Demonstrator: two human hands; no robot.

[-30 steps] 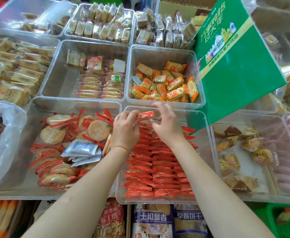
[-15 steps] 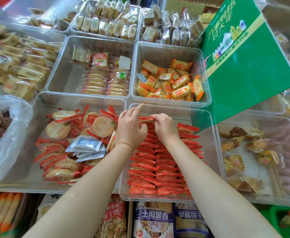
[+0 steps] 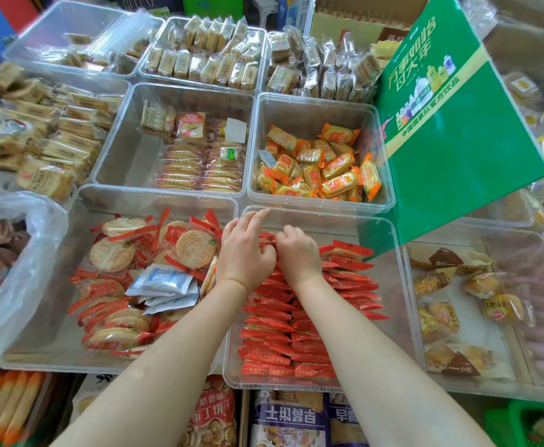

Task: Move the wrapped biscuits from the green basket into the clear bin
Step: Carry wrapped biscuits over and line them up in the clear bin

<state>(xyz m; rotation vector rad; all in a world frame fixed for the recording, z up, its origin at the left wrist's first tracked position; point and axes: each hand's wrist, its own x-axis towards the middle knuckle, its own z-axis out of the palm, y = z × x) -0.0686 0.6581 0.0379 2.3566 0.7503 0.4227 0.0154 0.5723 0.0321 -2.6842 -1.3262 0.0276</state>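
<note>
Both of my hands are down inside the clear bin (image 3: 396, 304), at the far end of two rows of red-wrapped biscuits (image 3: 274, 337). My left hand (image 3: 245, 253) and my right hand (image 3: 296, 253) pinch the same red-wrapped biscuit (image 3: 266, 237) between them, low against the top of the rows. My left index finger sticks up over the bin's far rim. A corner of the green basket (image 3: 522, 424) shows at the bottom right, with something red inside.
The bin to the left (image 3: 154, 201) holds loose round biscuits in red wrappers and white sachets. Behind sits a bin of orange-wrapped snacks (image 3: 322, 169). A green carton (image 3: 451, 130) leans at the right, and a plastic bag (image 3: 16, 259) hangs at the left.
My hands have lowered the red-wrapped biscuit from above the bin down onto the far end of the rows. Both hands still hold it.
</note>
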